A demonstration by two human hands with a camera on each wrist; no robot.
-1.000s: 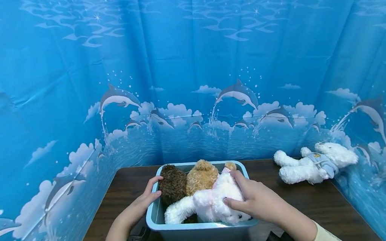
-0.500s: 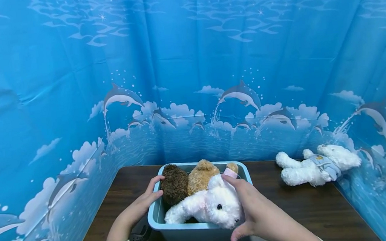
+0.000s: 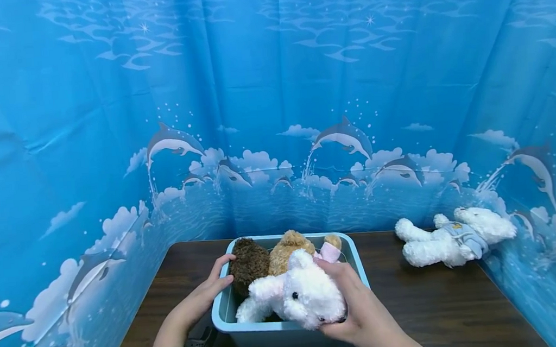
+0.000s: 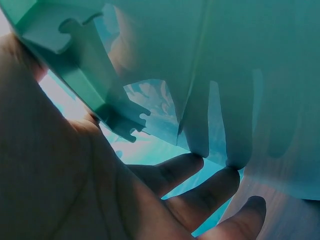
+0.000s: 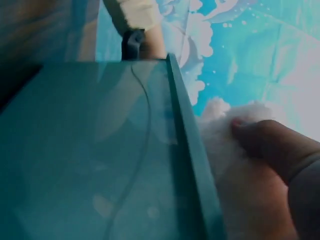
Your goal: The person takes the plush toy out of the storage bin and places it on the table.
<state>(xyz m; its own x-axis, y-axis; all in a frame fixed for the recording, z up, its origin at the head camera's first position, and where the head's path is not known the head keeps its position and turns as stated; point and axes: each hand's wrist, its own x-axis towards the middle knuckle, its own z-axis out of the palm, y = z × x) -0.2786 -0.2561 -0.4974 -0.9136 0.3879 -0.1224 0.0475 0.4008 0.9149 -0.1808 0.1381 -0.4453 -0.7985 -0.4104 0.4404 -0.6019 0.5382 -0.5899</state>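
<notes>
A light blue plastic bin (image 3: 295, 324) stands on the table, packed with plush toys. My left hand (image 3: 204, 295) holds its left rim; in the left wrist view, fingertips (image 4: 232, 172) touch the outer wall. The right hand (image 3: 357, 303) grips the head of a white plush animal (image 3: 312, 290) from its right side, thumb near the muzzle. That toy's head leans over the front rim, while its body lies inside the bin. Behind it are a dark brown curly plush (image 3: 249, 265) and a tan plush (image 3: 289, 249). A tan paw in a pink cuff (image 3: 330, 249) shows at right.
A white plush bear in a grey-blue top (image 3: 457, 238) lies on its side at the right of the dark wooden table (image 3: 416, 304). A blue dolphin-print curtain (image 3: 273, 114) encloses the back and sides.
My right hand has loosened and taken a fresh grip on the white plush's head. The head has turned to face forward and shifted slightly left and up. The left hand stays put.
</notes>
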